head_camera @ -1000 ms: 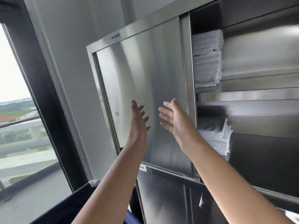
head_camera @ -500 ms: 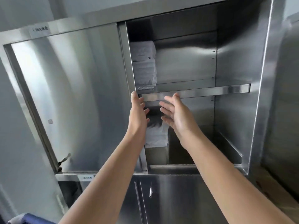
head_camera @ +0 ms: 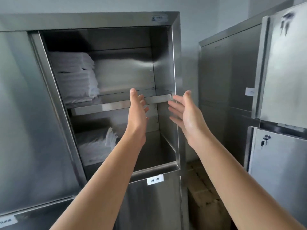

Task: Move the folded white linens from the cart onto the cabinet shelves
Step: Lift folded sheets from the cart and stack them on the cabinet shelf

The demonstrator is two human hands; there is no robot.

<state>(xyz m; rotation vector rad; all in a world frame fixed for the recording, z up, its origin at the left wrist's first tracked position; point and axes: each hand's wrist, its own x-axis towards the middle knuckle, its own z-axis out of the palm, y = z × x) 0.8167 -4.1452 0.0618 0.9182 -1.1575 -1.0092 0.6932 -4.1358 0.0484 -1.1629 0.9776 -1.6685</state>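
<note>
A steel cabinet [head_camera: 176, 52] stands open in front of me, its sliding door [head_camera: 25, 113] pushed left. A tall stack of folded white linens [head_camera: 76, 78] sits at the left of the upper shelf [head_camera: 116, 106]. A lower stack of folded linens [head_camera: 98, 146] lies at the left of the bottom shelf. My left hand [head_camera: 137, 113] and my right hand [head_camera: 186, 113] are both raised in front of the shelf's right end, palms facing each other, fingers apart, holding nothing. The cart is out of view.
A second steel cabinet [head_camera: 232, 83] stands to the right, with a locked steel door [head_camera: 282, 155] nearer me. Cardboard boxes [head_camera: 204, 196] sit on the floor between the two cabinets. A white label [head_camera: 155, 179] marks the cabinet's lower door.
The view has swung right, from the window and closed door panel to the open compartment. Both hands stayed raised and empty, and they have spread further apart.
</note>
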